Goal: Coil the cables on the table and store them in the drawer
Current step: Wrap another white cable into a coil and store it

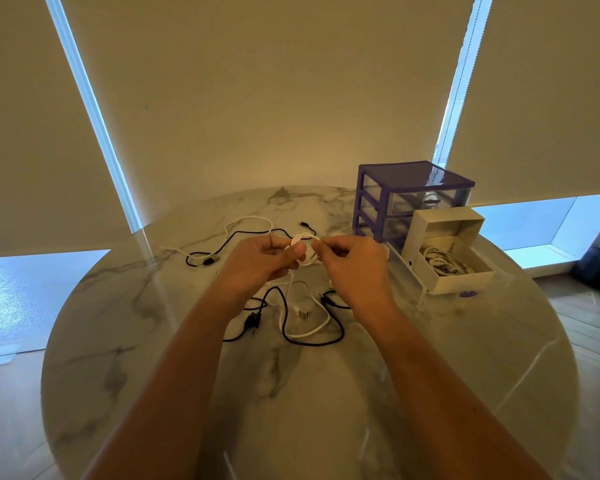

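Round marble-patterned surface point(326, 393), seen from above the person's forearms. Left hand point(262, 263): raised over the middle of the surface, fingers curled, thumb pressing a small coil of white cable point(303, 251) against them. Right hand point(352, 266): just beside the left, fingers curled, thumb and forefinger pinching the same coil at its right edge. The white cable's loose length hangs down from the hands and loops on the surface, ending in a plug point(302, 313) near the person. Black cable point(286, 327): uncoiled, lying beneath the hands, crossing the white one. Second black cable point(222, 244) and second white cable point(246, 221): loose, lying beyond the hands to the left. Purple drawer unit point(409, 195): far right of the surface, clear drawers. Bottom drawer point(409, 278): pulled out, carrying an open white box point(444, 252) with pale cables inside.
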`<state>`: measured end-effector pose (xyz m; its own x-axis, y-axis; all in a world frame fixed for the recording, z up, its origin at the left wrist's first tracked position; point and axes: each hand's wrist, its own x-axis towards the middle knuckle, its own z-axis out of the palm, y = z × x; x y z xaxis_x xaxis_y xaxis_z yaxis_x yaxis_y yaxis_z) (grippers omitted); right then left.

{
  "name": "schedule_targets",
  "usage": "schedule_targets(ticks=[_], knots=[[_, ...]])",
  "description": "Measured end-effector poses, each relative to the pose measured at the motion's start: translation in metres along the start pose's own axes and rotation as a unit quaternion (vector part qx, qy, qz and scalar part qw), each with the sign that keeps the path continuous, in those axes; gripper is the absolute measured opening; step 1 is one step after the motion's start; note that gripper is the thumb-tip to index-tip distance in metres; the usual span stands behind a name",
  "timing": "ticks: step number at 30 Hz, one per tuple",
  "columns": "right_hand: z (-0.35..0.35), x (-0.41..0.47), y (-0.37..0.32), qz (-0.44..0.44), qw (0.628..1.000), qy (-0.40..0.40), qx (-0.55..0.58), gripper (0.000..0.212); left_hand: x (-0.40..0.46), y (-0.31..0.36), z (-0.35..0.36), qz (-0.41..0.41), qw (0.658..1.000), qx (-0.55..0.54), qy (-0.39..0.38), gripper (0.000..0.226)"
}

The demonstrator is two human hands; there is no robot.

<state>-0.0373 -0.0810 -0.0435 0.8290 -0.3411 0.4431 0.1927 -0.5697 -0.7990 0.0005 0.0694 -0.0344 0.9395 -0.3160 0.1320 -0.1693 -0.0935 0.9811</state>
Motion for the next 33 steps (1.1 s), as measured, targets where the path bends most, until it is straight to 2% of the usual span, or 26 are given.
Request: schedule_targets(ticks=[4, 11, 15, 20, 22, 24, 27, 30, 33], knots=[[-0.001, 0.0, 0.001, -0.014, 1.0, 0.02, -0.014, 0.02, 0.0, 0.0, 0.0, -0.002, 1.0, -0.018, -0.008, 0.014], [0.001, 0.003, 0.002, 0.006, 0.994, -0.042, 0.103, 0.021, 0.001, 0.0, 0.0, 0.035, 0.991, -0.091, 0.087, 0.011], [0.003, 0.005, 0.012, 0.0, 0.993, -0.105, 0.048, 0.021, 0.003, -0.001, -0.006, 0.034, 0.975, -0.166, 0.142, 0.011], [-0.001, 0.008, 0.023, 0.014, 0.98, -0.194, -0.041, 0.022, 0.004, 0.0, -0.013, 0.018, 0.953, -0.264, 0.146, 0.014], [-0.002, 0.009, 0.025, 0.013, 0.979, -0.196, -0.052, 0.023, 0.004, 0.0, -0.015, 0.012, 0.953, -0.268, 0.139, 0.015], [-0.003, 0.011, 0.025, 0.036, 0.987, -0.155, -0.001, 0.022, 0.004, 0.0, -0.015, -0.001, 0.959, -0.261, 0.115, 0.015], [-0.005, 0.014, 0.022, 0.115, 0.972, -0.072, 0.191, 0.023, 0.003, 0.0, -0.009, -0.032, 0.969, -0.232, 0.072, 0.019], [-0.006, 0.013, 0.016, 0.176, 0.904, -0.053, 0.386, 0.026, 0.001, 0.001, 0.0, -0.045, 0.979, -0.194, 0.036, 0.017], [-0.007, 0.01, 0.015, 0.191, 0.842, -0.079, 0.498, 0.027, -0.001, 0.001, 0.008, -0.041, 0.984, -0.172, 0.028, 0.015]])
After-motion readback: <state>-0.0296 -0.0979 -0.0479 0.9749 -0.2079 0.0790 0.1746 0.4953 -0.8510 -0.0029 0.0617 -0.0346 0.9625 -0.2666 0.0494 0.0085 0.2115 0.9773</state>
